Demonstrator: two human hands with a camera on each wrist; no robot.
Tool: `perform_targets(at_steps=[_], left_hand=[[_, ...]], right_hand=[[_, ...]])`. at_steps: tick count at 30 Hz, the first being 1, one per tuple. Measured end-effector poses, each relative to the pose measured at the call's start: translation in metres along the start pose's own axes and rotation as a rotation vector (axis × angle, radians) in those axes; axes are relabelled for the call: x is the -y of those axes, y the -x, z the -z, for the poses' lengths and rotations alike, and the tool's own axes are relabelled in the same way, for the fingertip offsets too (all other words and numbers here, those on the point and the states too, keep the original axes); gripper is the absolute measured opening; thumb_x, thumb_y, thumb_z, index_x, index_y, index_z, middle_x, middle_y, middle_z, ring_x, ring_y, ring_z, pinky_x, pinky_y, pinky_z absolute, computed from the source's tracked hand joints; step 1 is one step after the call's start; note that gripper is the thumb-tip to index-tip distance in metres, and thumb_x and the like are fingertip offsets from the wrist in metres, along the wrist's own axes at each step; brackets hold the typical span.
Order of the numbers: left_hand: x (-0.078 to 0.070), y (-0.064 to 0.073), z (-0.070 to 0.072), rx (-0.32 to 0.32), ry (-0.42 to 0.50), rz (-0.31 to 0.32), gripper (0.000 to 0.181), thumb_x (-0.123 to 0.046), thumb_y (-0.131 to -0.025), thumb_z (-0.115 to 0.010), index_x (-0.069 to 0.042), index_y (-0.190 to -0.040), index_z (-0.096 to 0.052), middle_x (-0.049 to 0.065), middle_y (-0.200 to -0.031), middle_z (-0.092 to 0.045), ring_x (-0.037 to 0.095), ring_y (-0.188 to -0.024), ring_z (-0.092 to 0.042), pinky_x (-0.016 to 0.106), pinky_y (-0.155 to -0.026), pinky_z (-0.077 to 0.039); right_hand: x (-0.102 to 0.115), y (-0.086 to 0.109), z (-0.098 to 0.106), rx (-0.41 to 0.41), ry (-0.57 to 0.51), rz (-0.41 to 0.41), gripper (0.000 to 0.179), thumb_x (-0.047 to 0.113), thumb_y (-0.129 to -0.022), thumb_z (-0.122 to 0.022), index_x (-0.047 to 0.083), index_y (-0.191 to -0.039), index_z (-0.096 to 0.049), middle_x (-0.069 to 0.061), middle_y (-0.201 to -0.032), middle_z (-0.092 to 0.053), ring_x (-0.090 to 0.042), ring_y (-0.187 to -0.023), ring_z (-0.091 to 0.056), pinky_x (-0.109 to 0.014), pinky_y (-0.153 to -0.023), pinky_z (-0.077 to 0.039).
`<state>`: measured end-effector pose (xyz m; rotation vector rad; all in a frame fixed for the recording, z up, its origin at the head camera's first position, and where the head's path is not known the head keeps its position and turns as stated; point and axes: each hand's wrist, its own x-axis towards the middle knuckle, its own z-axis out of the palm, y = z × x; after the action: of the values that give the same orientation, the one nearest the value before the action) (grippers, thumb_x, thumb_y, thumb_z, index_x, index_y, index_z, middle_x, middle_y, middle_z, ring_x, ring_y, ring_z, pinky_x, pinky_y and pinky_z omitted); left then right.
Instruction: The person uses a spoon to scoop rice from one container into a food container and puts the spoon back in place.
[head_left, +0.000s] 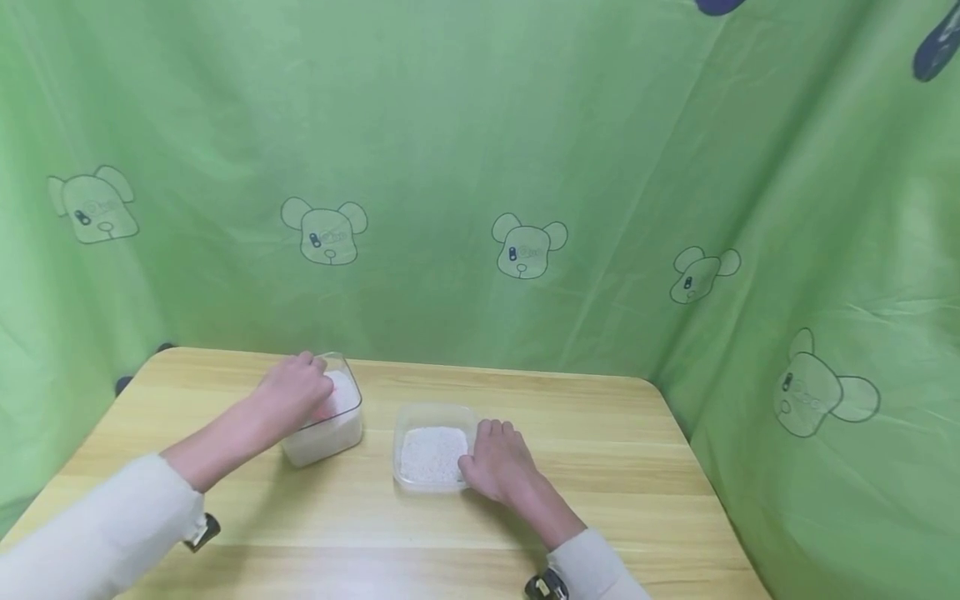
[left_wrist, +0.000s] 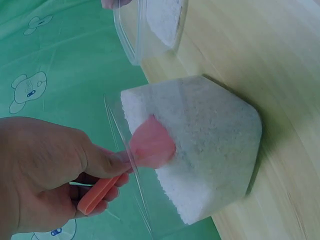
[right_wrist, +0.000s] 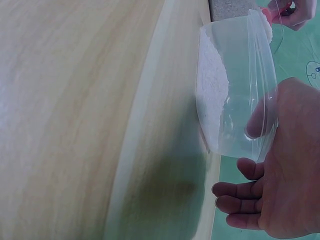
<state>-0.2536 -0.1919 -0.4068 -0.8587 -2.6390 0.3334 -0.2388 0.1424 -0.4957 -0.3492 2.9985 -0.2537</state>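
Note:
My left hand [head_left: 295, 389] grips the handle of a coral-pink scoop [left_wrist: 152, 142] over the rim of a clear tall container [head_left: 318, 446]. The scoop's bowl sits partly sunk in white granules [left_wrist: 175, 200] that fill much of this container. To the right, a lower translucent plastic box [right_wrist: 245, 95] stands on the table with a layer of similar white granules [head_left: 432, 454] in it. My right hand [head_left: 501, 461] holds that box at its right wall, thumb over the rim and inside, the other fingers outside, loosely curled.
Both containers stand on a light wood-grain table [head_left: 600, 467], the tall one near its back left. A green curtain [head_left: 450, 125] with printed bear faces hangs behind the table and along the sides. Dark wrist devices [head_left: 547, 585] sit at both pale sleeves.

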Motion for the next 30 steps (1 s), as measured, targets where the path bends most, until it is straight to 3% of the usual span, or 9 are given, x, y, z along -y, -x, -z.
perform_targets(at_steps=[2,9,19,30], left_hand=[[0.000,-0.002,0.000,0.001,0.006,-0.001,0.022,0.001,-0.073,-0.085,-0.011,-0.068,-0.067,0.011,-0.077,-0.067,0.024,-0.069,-0.057,0.034,-0.061,-0.055],[-0.003,-0.008,-0.001,0.097,0.041,-0.009,0.016,-0.010,-0.079,-0.083,-0.012,-0.071,-0.069,0.009,-0.080,-0.067,0.021,-0.072,-0.058,0.033,-0.067,-0.056],[-0.002,-0.010,-0.004,0.017,0.037,-0.040,0.017,-0.003,-0.075,-0.084,-0.009,-0.071,-0.069,0.009,-0.076,-0.067,0.020,-0.070,-0.058,0.033,-0.066,-0.057],[0.000,-0.007,-0.015,0.131,0.137,0.037,0.018,-0.010,-0.082,-0.080,-0.012,-0.072,-0.066,0.009,-0.075,-0.066,0.023,-0.072,-0.059,0.037,-0.067,-0.059]], right_hand=[[0.000,0.000,0.001,0.000,0.002,-0.004,0.042,0.033,-0.088,-0.051,-0.003,-0.109,-0.053,-0.011,-0.094,-0.050,-0.026,-0.089,-0.044,-0.044,-0.085,-0.044],[0.001,0.001,0.002,-0.002,-0.018,-0.008,0.040,0.033,-0.089,-0.052,-0.003,-0.108,-0.053,-0.011,-0.093,-0.049,-0.026,-0.088,-0.043,-0.041,-0.083,-0.042],[0.000,0.000,0.005,0.008,-0.011,-0.016,0.042,0.033,-0.090,-0.052,-0.003,-0.110,-0.052,-0.012,-0.095,-0.048,-0.027,-0.089,-0.043,-0.044,-0.085,-0.043],[0.003,0.000,0.002,0.003,-0.022,-0.014,0.042,0.032,-0.087,-0.053,-0.004,-0.108,-0.054,-0.012,-0.094,-0.050,-0.027,-0.089,-0.044,-0.044,-0.085,-0.044]])
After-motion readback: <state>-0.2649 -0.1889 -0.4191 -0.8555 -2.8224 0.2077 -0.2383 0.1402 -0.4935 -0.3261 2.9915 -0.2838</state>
